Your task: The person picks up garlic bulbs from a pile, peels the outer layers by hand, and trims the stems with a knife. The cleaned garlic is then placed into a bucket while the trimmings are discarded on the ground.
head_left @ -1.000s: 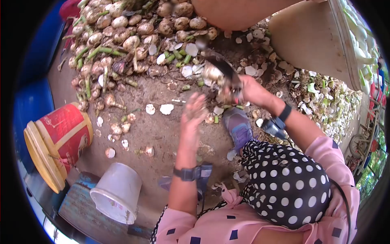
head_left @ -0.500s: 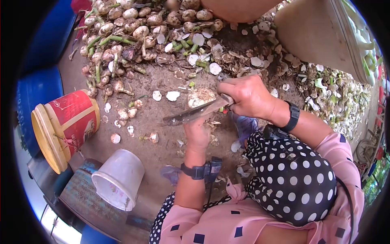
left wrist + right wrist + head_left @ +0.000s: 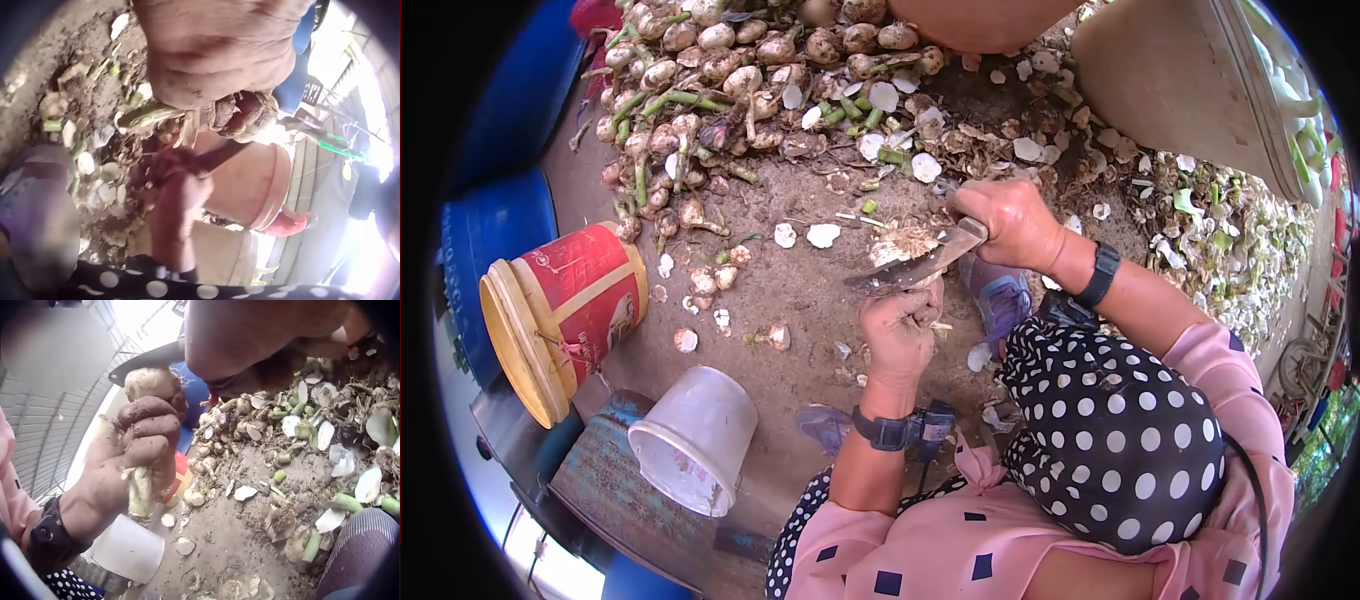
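My left hand grips a pale, muddy bulb with a tuft of roots at its top. In the right wrist view the fingers curl round its neck, and the cut stem sticks out below the fist. A knife is held by its wooden handle in my right hand. Its dark, stained blade lies across the near side of the bulb in the head view. From the right wrist, the blade shows right at the bulb's root end.
Unpeeled bulbs lie heaped at the back left. Skins and stem pieces litter the right side. A tub of pale bulbs stands back right. On the left are a red and yellow bucket and a tipped white bucket.
My left hand was blurred and apart from the knife a second ago; now it holds the bulb against the blade. The right hand and knife have come round to lie across it.
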{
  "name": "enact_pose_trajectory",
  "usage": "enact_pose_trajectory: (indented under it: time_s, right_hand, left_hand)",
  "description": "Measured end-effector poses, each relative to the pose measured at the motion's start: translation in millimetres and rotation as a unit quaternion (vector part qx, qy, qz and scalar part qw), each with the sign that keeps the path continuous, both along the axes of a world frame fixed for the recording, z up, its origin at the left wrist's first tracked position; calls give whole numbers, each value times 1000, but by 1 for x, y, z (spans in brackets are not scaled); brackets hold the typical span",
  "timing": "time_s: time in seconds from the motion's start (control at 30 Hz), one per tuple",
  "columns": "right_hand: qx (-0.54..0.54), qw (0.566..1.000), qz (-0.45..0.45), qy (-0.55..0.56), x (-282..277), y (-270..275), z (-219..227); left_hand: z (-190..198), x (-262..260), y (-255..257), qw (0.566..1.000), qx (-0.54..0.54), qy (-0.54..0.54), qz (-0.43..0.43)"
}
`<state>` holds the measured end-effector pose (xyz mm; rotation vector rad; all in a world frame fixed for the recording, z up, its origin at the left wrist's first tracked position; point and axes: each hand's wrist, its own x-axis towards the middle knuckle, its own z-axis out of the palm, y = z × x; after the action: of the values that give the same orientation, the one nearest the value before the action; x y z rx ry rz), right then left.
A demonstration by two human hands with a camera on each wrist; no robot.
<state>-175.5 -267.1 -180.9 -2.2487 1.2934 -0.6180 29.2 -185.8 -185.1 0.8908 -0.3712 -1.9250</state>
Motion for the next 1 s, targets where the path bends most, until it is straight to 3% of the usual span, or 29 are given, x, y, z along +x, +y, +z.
enact_pose_trajectory:
  time_s: [0.03,0.1,0.13,0.17,0.2,0.23,0.27,0.3,0.33,0.37,0.4,0.43,0.47,0.5,0.53,0.57,0.67,0.7,0.73,0.77,0.83,0.9,0.97,1.0]
  right_hand:
    - [15,1000,-15,14,-2,2,-9]
    - [196,966,-145,89,-54,-10,-55]
    - [231,945,-227,50,-69,-15,-52]
    - [343,904,-218,-134,-64,-20,-28]
    - [404,875,-181,-197,-47,-22,-4]
    - [454,842,-146,-253,-35,-26,12]
    - [544,742,-71,-385,-29,-26,11]
    - [533,707,-43,-463,-19,-22,8]
    - [558,657,-27,-505,-17,-21,11]
    - [576,607,-7,-547,-17,-23,13]
    - [564,633,-68,-526,-9,-22,15]
    - [549,665,-74,-501,-3,-21,15]
    - [507,733,-62,-449,2,-20,13]
    - [463,793,-51,-393,7,-18,9]
    - [348,872,21,-344,17,-18,11]
    - [396,881,18,-258,12,-16,28]
    - [397,886,-16,-240,11,-27,21]
    - [344,926,-17,-154,9,-33,22]
    - [289,955,-19,-68,7,-37,22]
    - [290,954,-20,-68,7,-39,14]
    - [327,945,16,-2,1,-39,-18]
    - [259,965,-22,30,-25,-39,-55]
    - [194,979,-69,-5,-26,-56,-55]
    - [134,988,-72,-26,-21,-68,-53]
  left_hand:
    - [19,-4,-1,1000,-2,0,-2]
    - [71,-12,-2,973,28,156,171]
    - [69,-2,1,953,23,272,129]
    - [65,4,0,954,18,265,141]
    - [58,6,-11,992,-58,67,88]
    - [48,3,-29,982,-137,-127,32]
    - [43,-1,-46,942,-186,-278,-34]
    - [35,-5,-65,720,-406,-556,-92]
    - [38,-8,-57,723,-399,-556,-97]
    - [40,-15,-52,821,-291,-491,-29]
    - [42,-24,-53,892,-181,-411,44]
    - [43,-32,-53,938,-65,-319,116]
    - [44,-35,-51,957,56,-218,183]
    - [43,-36,-47,956,58,-220,184]
    - [39,-35,-43,971,82,-173,144]
    - [33,-34,-42,981,104,-125,102]
    - [13,-22,-46,971,98,-175,130]
    - [9,-19,-49,961,104,-218,133]
    - [14,-16,-49,970,110,-178,125]
    - [19,-12,-49,970,111,-178,123]
    - [35,-1,-53,954,8,-295,59]
    - [50,37,-60,934,-64,-297,189]
    - [36,97,-67,847,12,-485,214]
    - [15,141,-60,736,-64,-665,109]
